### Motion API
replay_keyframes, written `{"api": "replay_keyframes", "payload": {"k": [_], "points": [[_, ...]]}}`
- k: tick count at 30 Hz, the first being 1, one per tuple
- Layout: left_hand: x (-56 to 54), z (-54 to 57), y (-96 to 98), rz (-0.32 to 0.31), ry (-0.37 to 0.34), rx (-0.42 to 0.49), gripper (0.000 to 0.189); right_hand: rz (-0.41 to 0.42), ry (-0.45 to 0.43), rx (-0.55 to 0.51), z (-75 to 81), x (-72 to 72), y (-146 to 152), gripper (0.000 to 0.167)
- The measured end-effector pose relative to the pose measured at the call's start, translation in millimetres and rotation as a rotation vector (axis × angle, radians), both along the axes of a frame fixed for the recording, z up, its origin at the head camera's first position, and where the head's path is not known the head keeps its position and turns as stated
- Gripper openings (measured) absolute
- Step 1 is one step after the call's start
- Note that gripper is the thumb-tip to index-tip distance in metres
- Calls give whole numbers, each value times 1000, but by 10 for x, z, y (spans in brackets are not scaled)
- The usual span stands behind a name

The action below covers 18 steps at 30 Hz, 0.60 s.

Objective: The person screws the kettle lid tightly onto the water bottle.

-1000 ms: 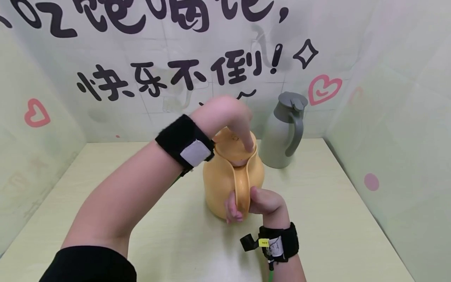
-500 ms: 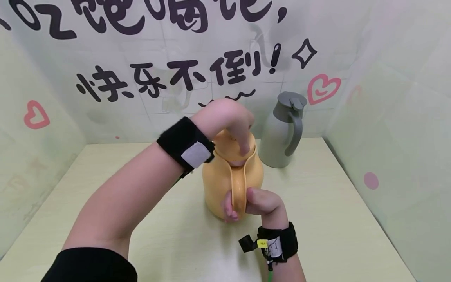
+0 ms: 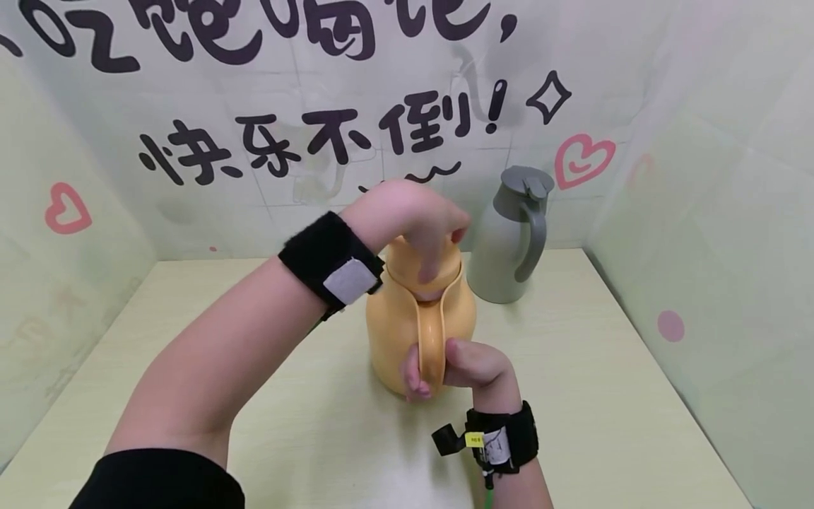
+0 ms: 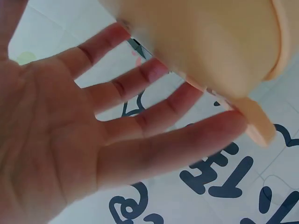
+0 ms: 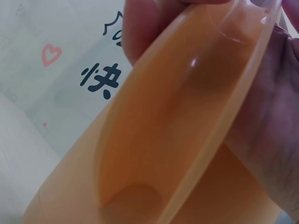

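1. I have the right hand (image 3: 481, 364) gripping the handle (image 3: 432, 339) of a yellow jug (image 3: 391, 339), its fingers curled through to the left side and its thumb on the right.
2. The left hand (image 3: 410, 212) arches over the jug's top. Through its wrist camera I see the fingers spread and fairly straight, tips touching the yellow surface rather than clenching it.
3. Directly under the left hand I have the lid (image 3: 407, 267) in the jug's mouth; the hand covers part, so I cannot tell if it is fully seated.
4. The jug stands upright on the pale table (image 3: 585, 396), just ahead of the right hand.
5. Beyond the right hand, and to the right of the left, I see a grey pitcher (image 3: 490, 254) near the jug.
6. Past both hands I see the wall lettering (image 3: 339, 134) in black.
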<state>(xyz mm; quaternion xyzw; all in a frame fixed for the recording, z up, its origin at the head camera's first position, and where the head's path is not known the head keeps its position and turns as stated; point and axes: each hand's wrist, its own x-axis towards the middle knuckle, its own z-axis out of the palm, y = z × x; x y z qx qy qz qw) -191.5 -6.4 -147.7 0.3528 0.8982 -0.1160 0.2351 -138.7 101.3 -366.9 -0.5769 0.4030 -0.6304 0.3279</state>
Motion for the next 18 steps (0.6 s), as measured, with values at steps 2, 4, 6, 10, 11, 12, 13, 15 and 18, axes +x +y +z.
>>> {"api": "replay_keyframes", "payload": {"k": [2, 4, 6, 10, 11, 12, 13, 15, 18], "points": [[2, -7, -13, -25, 8, 2, 59, 2, 5, 2, 1, 0, 0, 79], [8, -16, -28, -50, 17, -1, 63, 2, 8, 3, -1, 3, 1, 79], [13, -28, -44, -80, 32, -7, 65, 0, 8, 4, -3, 6, 2, 79], [30, -31, -74, -91, 40, -2, 68, -3, 12, 1, 2, 8, 0, 80], [36, -28, -80, -88, 39, 0, 69, -2, 14, -1, 4, 8, -1, 79], [42, -24, -83, -81, 35, 1, 69, 0, 14, -2, 6, 8, -2, 79], [45, -22, -86, -70, 34, 2, 70, 2, 15, -2, 10, 8, -3, 79], [50, -18, -88, -63, 29, 1, 70, 7, 16, -3, 13, 10, -5, 79], [52, -6, -88, -53, -6, 29, 66, 11, 14, -1, 17, 13, -9, 79]]}}
